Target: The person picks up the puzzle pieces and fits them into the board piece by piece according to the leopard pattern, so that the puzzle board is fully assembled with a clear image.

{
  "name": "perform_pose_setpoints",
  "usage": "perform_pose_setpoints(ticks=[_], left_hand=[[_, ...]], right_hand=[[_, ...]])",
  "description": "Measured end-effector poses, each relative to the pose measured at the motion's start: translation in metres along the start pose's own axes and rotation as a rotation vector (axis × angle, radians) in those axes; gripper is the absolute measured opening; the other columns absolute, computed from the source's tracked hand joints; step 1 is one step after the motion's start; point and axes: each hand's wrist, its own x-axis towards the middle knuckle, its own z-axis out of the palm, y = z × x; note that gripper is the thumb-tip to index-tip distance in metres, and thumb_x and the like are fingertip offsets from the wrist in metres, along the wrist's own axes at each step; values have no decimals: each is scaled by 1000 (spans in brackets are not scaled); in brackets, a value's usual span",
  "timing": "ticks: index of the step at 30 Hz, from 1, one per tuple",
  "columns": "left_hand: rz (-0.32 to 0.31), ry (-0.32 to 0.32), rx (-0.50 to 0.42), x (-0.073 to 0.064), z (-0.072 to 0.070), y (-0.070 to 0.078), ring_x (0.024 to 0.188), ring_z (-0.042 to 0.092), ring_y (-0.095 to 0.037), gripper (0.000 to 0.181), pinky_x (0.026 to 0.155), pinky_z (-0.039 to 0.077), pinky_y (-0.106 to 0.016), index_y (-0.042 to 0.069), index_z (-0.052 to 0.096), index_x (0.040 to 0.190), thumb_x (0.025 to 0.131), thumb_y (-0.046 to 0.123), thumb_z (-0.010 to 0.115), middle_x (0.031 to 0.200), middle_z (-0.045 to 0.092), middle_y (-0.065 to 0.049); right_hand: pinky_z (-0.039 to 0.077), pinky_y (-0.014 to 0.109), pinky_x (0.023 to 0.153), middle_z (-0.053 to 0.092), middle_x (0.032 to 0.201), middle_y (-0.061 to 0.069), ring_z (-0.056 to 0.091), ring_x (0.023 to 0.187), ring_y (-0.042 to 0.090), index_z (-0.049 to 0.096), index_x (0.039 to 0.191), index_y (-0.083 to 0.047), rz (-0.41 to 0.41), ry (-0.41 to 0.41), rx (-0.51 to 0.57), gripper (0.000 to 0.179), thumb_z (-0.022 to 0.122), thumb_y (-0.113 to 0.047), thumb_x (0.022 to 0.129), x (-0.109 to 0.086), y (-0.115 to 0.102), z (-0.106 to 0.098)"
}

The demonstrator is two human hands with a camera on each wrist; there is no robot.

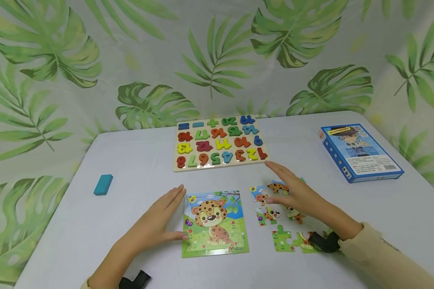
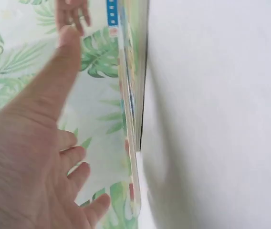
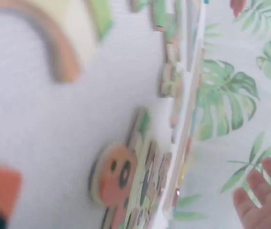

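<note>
A square leopard-cub puzzle board [image 1: 245, 230] lies flat near the front middle of the table. My left hand [image 1: 153, 220] hovers at its left side, fingers extended and thumb apart, holding nothing. In the head view the thumb tip overlaps the board's left edge. Loose jigsaw pieces lie right of the board, among them a green piece [image 1: 283, 242] and a piece with part of a face [image 1: 269, 215]. Above them is my right hand [image 1: 304, 198], thumb and fingers spread, with nothing gripped. It hides some pieces. In the right wrist view, a puzzle piece [image 3: 116, 174] appears close up.
A wooden number board [image 1: 220, 137] with coloured numerals lies behind the puzzle board. At the back right is a blue box [image 1: 359, 152]. A teal block [image 1: 103, 184] rests on the left. A leaf-print cloth [image 1: 217, 52] hangs behind the white table.
</note>
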Motion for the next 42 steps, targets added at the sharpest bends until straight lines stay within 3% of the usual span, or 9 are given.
perform_pose_setpoints(ticks=[6, 13, 17, 22, 26, 30, 34, 42], left_hand=[[-59, -52, -157, 1, 11, -5, 132, 19, -19, 105, 104, 22, -37, 9, 20, 144, 65, 61, 66, 147, 19, -2], [-43, -68, -165, 1, 22, -13, 130, 24, -26, 104, 103, 22, -43, 5, 26, 141, 64, 65, 62, 144, 26, -7], [-34, -68, -162, 1, 24, -15, 130, 24, -27, 102, 103, 22, -45, 6, 28, 141, 65, 66, 61, 145, 25, -6], [-31, -69, -164, 1, 25, -15, 131, 22, -26, 101, 103, 22, -46, 6, 30, 140, 66, 66, 61, 146, 23, -4], [-37, -67, -163, 1, 25, -16, 131, 22, -26, 101, 103, 21, -46, 6, 30, 140, 66, 67, 61, 146, 23, -4], [-39, -65, -159, 1, 26, -16, 131, 22, -26, 101, 103, 21, -47, 6, 30, 140, 65, 67, 60, 146, 24, -4], [-39, -65, -166, 1, 27, -15, 131, 22, -26, 101, 103, 21, -47, 7, 29, 141, 66, 66, 61, 146, 23, -3], [-38, -55, -152, 0, 27, -14, 130, 22, -26, 100, 103, 21, -47, 7, 29, 141, 67, 66, 60, 146, 23, -3]], right_hand=[[37, 48, 93, 33, 139, 11, 35, 124, 29, 30, 140, -9, 20, -49, 42, 74, 69, -21, 79, 7, 16, 9], [44, 39, 83, 45, 128, 9, 49, 102, 22, 38, 136, -7, 56, -104, 81, 64, 68, -20, 80, 10, 34, 16], [40, 40, 89, 47, 128, 7, 45, 111, 22, 44, 133, -8, 60, -118, 57, 58, 67, -19, 81, 13, 41, 18], [38, 44, 91, 47, 127, 9, 41, 118, 28, 48, 130, -5, 6, -161, 2, 53, 66, -17, 82, 15, 43, 18], [41, 43, 87, 48, 123, 10, 43, 112, 29, 52, 126, -4, -14, -191, -58, 49, 66, -20, 82, 17, 43, 19], [43, 37, 81, 51, 116, 7, 45, 101, 22, 57, 119, -5, 6, -200, -95, 41, 64, -25, 83, 18, 40, 19], [44, 32, 76, 51, 110, 6, 46, 91, 17, 56, 115, -4, 26, -189, -79, 38, 64, -25, 84, 19, 36, 17], [47, 38, 78, 49, 116, 9, 51, 100, 24, 54, 120, -4, -46, -86, 10, 40, 62, -24, 86, 23, 4, 9]])
